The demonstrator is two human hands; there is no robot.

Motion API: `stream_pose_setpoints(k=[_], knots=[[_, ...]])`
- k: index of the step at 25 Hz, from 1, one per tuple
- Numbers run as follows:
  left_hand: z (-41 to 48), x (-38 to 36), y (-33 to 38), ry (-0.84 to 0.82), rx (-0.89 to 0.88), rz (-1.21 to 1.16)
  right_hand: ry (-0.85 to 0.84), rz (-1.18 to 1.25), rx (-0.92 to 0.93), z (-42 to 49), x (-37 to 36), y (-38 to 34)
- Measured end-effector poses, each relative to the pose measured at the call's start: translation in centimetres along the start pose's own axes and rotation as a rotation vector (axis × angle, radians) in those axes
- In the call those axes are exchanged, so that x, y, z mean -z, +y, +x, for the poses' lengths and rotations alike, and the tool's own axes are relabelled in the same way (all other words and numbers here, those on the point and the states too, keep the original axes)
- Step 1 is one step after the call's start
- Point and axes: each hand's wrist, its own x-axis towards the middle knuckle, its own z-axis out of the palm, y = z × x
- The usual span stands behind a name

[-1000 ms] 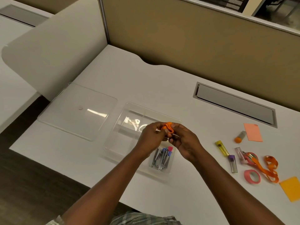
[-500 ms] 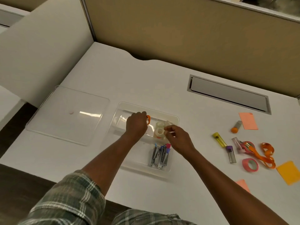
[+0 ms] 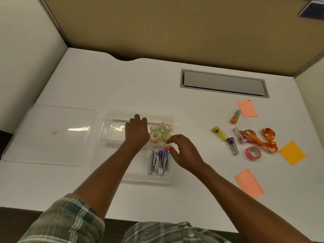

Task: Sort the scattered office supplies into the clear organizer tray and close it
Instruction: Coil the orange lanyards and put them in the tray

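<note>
Split apart, those two hands, joined above the tray a second ago. Far left, the flat clear plastic lid lay off, so closing was a way off. My left hand was down in the clear plastic organizer tray's far compartment, knuckles up, fingers curled under; whether it gripped the small orange piece I couldn't tell. My right hand hovered loose, holding nothing, at the tray's right edge. Rightward on the white desk waited a pink tape ring, an orange ribbon and a yellow-orange sticky note, with a beige partition behind.

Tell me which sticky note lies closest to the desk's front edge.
The lower pink note; the orange note and upper pink note lie farther back.
</note>
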Motion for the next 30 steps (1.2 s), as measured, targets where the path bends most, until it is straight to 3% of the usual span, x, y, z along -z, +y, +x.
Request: stream_pose_setpoints(k=[6,10,16,20,23,27,30], knots=[[-1.8,0.8,8.1,0.168,-0.279,-0.123,0.122,-0.023,-0.143,-4.1,3.3,6.1],[-4.0,-1.7,14.9,0.064,-0.49,-0.131,0.185,-0.051,-0.266,-8.0,6.9,11.1],[-6.6,-7.1,20.6,-0.261,-0.493,-0.078,0.312,-0.136,-0.489,-12.8,13.1,18.2],[-7.8,-8.5,22.1,-0.234,-0.445,-0.092,0.358,-0.191,-0.589,-14.2,17.1,21.9],[-8.3,-8.6,22.8,-0.273,-0.391,-0.048,0.264,-0.286,-0.571,-13.5,19.3,24.4],[-9.3,-7.9,23.8,-0.329,-0.328,-0.039,0.029,-0.452,-0.415,-10.9,20.7,26.6],[-9.7,-7.4,24.4,-0.397,-0.264,-0.075,-0.126,-0.452,-0.444,-9.4,21.4,26.8]])
